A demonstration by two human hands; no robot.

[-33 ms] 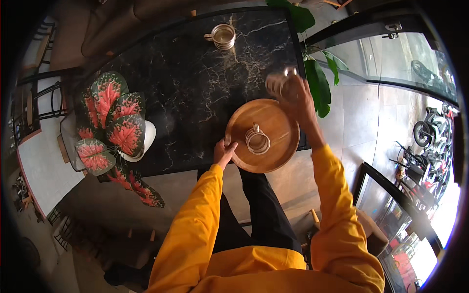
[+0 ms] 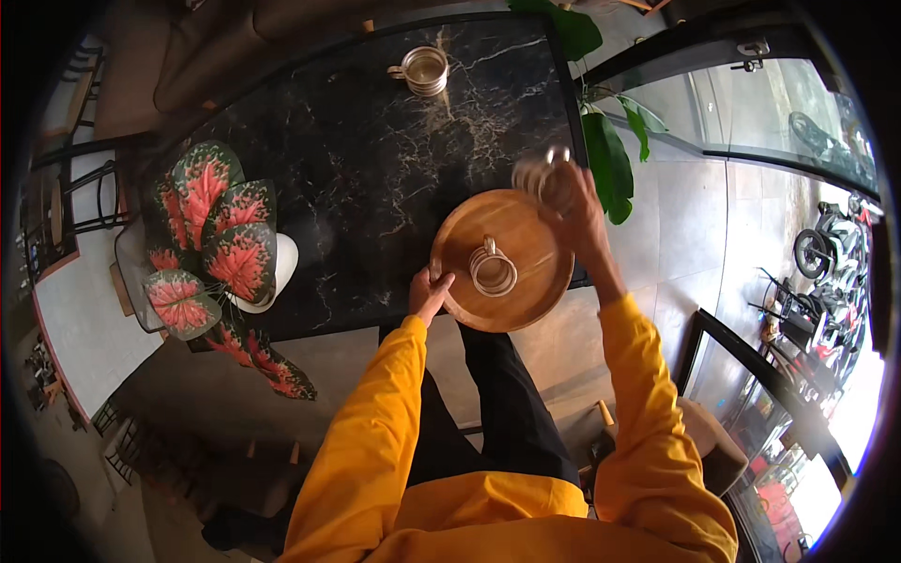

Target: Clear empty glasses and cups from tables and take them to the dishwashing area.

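Observation:
My left hand [image 2: 431, 293] is closed on the left rim of a round wooden tray [image 2: 535, 272]. The tray overlaps the near edge of the black marbled table; whether it rests there or is held up I cannot tell. On it stands a ribbed glass mug [image 2: 494, 274], its handle pointing away from me. My right hand [image 2: 584, 211] grips a second, similar glass mug [image 2: 540, 178] above the tray's far right rim. That mug is smeared by motion. Toward the table's far side stands a third glass mug [image 2: 425, 72], handle to the left.
A potted plant with red and green leaves [image 2: 235, 253] occupies the left part of the black table [image 2: 357, 169]. Green leaves [image 2: 610, 169] hang by its right edge. A brown chair [image 2: 706, 446] stands behind my right arm. Glass doors [image 2: 779, 103] are to the right.
My right hand and its glass mug have come slightly nearer to me and the tray. My left hand keeps its hold on the tray.

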